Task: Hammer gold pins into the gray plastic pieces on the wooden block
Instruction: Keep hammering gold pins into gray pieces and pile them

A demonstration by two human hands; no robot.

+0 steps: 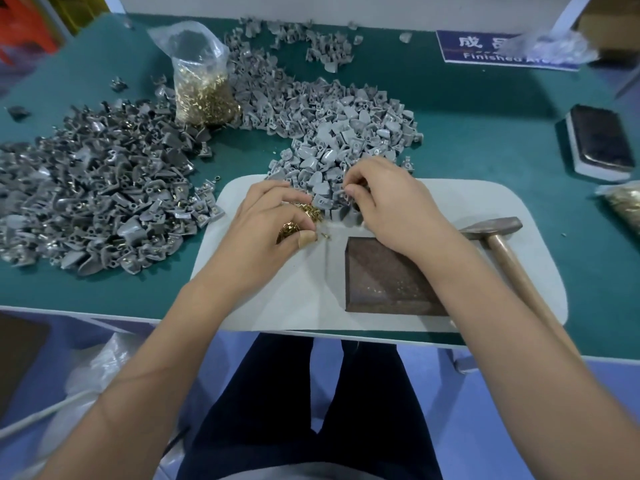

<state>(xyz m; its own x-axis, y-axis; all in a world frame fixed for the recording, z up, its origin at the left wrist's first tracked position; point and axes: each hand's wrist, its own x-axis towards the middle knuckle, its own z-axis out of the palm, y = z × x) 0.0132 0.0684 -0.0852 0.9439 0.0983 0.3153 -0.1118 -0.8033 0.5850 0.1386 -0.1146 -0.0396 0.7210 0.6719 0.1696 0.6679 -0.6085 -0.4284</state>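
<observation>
My left hand [273,216] lies curled over a small heap of gold pins [304,220] on the white mat [467,202] and pinches some between thumb and fingers. My right hand [388,202] pinches a gray plastic piece [341,194] at the near edge of the light gray pile [339,133]. The brown wooden block [384,275] sits bare on the mat just below my right wrist. A hammer [498,237] with a wooden handle lies on the mat to the right of the block.
A darker pile of gray pieces with pins [93,188] covers the left of the green table. A plastic bag of gold pins [204,84] stands at the back. A dark block on a white base [599,140] lies right, near a blue "Finished Area" sign [485,50].
</observation>
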